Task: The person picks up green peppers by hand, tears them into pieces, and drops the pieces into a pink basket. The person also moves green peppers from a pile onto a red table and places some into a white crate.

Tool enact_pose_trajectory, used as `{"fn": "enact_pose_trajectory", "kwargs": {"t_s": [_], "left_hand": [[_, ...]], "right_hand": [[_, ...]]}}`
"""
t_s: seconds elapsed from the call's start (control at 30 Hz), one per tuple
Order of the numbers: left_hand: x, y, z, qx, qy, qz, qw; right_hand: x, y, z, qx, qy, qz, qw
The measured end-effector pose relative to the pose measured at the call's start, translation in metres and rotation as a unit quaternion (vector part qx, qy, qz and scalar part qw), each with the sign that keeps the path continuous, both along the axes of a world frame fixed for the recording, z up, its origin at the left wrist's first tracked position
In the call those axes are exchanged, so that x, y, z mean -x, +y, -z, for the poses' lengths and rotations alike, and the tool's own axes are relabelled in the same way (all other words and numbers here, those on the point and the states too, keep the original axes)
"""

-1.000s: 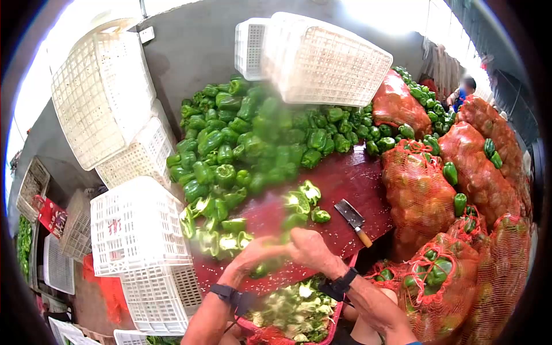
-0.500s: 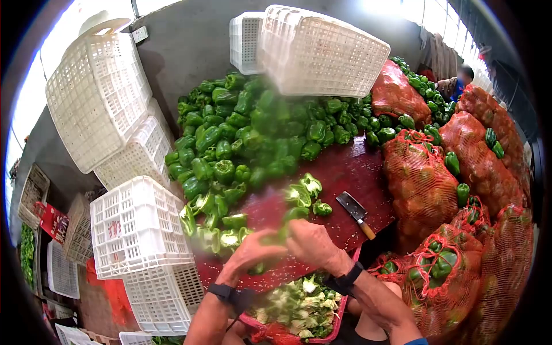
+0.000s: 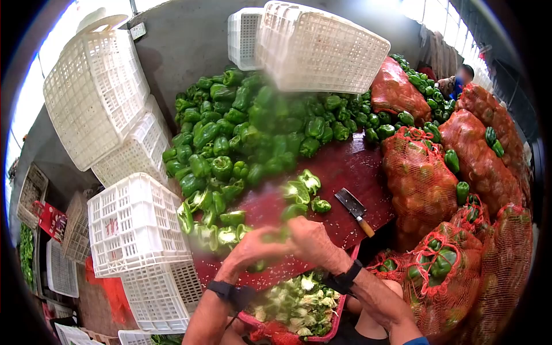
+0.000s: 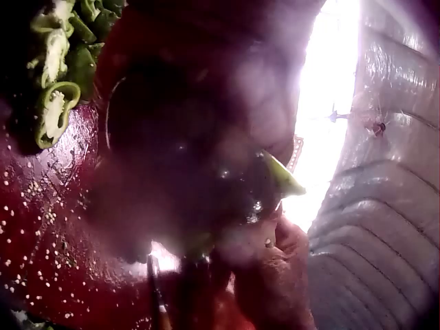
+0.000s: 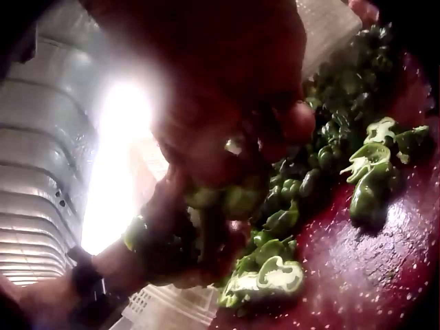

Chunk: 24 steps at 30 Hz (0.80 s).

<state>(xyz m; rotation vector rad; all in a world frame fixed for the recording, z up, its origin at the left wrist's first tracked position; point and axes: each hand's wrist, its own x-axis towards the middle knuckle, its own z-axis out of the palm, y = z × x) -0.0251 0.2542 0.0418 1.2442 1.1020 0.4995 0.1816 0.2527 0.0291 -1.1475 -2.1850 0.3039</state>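
Note:
Close together over the front of the red tabletop (image 3: 259, 280), both hands work on one green bell pepper (image 3: 278, 234). My left hand (image 3: 259, 248) grips it from the left with curled fingers. Against its other side, my right hand (image 3: 315, 244) pinches the pepper, thumb and fingers bent. Much of the pepper is hidden by the hands and blurred; in the right wrist view some pale green flesh (image 5: 240, 199) shows between them. Below the hands a pink tub (image 3: 336, 322) holds pale pepper cores. Cut pepper halves (image 3: 298, 192) lie just beyond the right hand.
A cleaver (image 3: 353, 210) with a wooden handle lies at the right of the tabletop. Whole green peppers (image 3: 221, 138) are heaped at the back. More cut halves (image 3: 218, 236) sit at left. White crates (image 3: 135, 224) stand left, red mesh sacks (image 3: 420, 195) right.
The head view has tilted slightly, shifting the scene a little up. Both hands stay together on the pepper, the right hand turning slightly. The cleaver and cut halves have not been moved.

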Motion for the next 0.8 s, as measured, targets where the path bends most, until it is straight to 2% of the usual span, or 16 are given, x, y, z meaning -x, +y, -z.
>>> {"fn": "enact_pose_trajectory", "kwargs": {"t_s": [0.1,0.27,0.4,0.47,0.57,0.67,0.73,0.8], "left_hand": [[0.006,0.001,0.004,-0.073,0.013,0.021,0.997],[0.012,-0.002,-0.008,-0.066,-0.027,0.004,0.997],[0.015,-0.006,-0.019,-0.045,-0.034,-0.029,0.998],[0.016,-0.007,-0.02,-0.092,-0.011,-0.025,0.995],[0.014,-0.007,-0.015,-0.171,0.025,-0.034,0.984],[0.007,-0.008,-0.002,-0.21,0.023,-0.081,0.974],[0.001,-0.01,0.001,-0.217,0.016,-0.125,0.968],[0.001,-0.005,0.01,-0.171,-0.017,-0.145,0.974]], "right_hand": [[0.003,-0.004,-0.002,0.007,0.018,0.001,1.0],[0.006,-0.004,-0.003,0.049,0.025,0.007,0.998],[0.007,-0.006,-0.012,0.152,0.074,0.012,0.986],[0.008,-0.004,-0.014,0.233,0.062,0.028,0.97],[0.011,-0.003,-0.011,0.182,0.04,0.056,0.981],[0.015,0.0,0.002,0.027,0.05,0.071,0.996],[0.014,0.002,0.003,0.019,0.07,0.07,0.995],[0.013,0.001,-0.005,0.036,0.091,0.07,0.993]]}}
